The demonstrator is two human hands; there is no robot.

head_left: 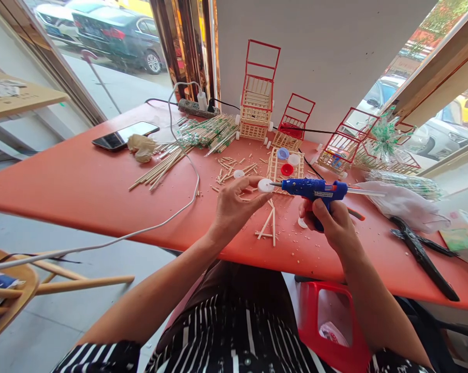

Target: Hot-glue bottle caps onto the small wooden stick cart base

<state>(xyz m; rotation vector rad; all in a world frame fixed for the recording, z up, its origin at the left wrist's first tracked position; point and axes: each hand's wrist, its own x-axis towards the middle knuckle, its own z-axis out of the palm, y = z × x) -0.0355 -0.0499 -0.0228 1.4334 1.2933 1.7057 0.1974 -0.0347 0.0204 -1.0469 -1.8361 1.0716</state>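
Between the thumb and fingers of my left hand [236, 202] is a white plastic bottle cap [265, 186]. My right hand [335, 220] grips a blue glue gun [315, 189] by its handle, with a clear glue stick [366, 191] sticking out of the back. The gun's nozzle meets the cap's middle or hovers right over it; I cannot tell which. Beyond the gun lies a small stick frame [275, 165] bearing a blue cap [282, 153], a white cap [294, 159] and a red cap [287, 169]. A few joined sticks [267, 228] lie below my left fingertips.
Several stick carts with red handles, one a tall cart [257, 98], stand by the wall. Bundled sticks [210, 132], a phone [125, 135] and a power strip [197, 108] lie at the back left. A white cord [160, 223] crosses the table. Black cutters [424, 254] lie at right.
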